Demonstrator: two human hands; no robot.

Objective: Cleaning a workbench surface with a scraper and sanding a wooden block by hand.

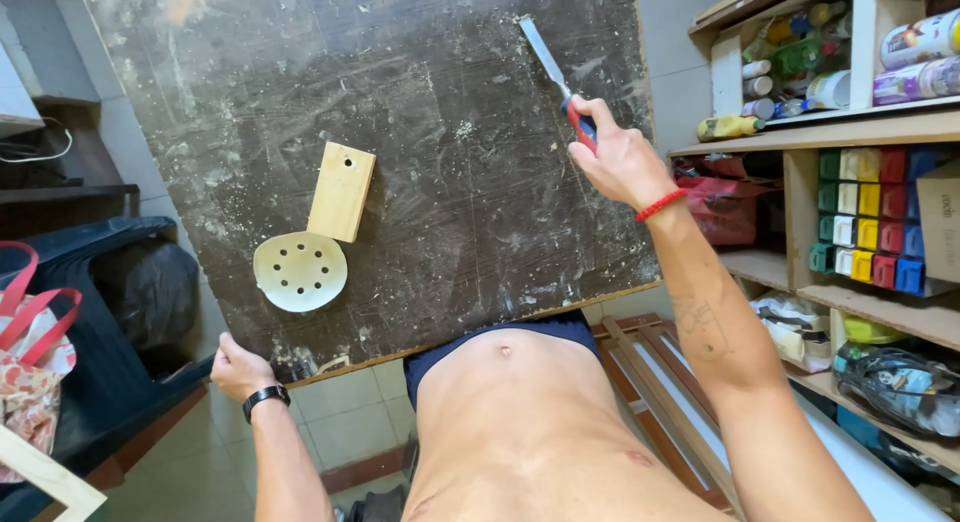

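My right hand (pixel 618 157) is shut on the red-and-blue handle of a chisel (pixel 553 70) whose flat steel blade points away over the dark, scratched worktable (pixel 420 102). My left hand (pixel 240 367) grips the table's near left corner; a black watch sits on that wrist. A small wooden block (pixel 341 191) with a hole near its far end lies on the table. A round white sanding disc (pixel 300 271) with several holes rests against the block's near end.
Wooden shelves (pixel 860 132) at the right hold spray cans, bottles and a rack of coloured small boxes (pixel 868 222). A black bin bag (pixel 140 292) and a red-handled bag (pixel 35 352) stand at the left. Wooden frames (pixel 650 382) lean below the table.
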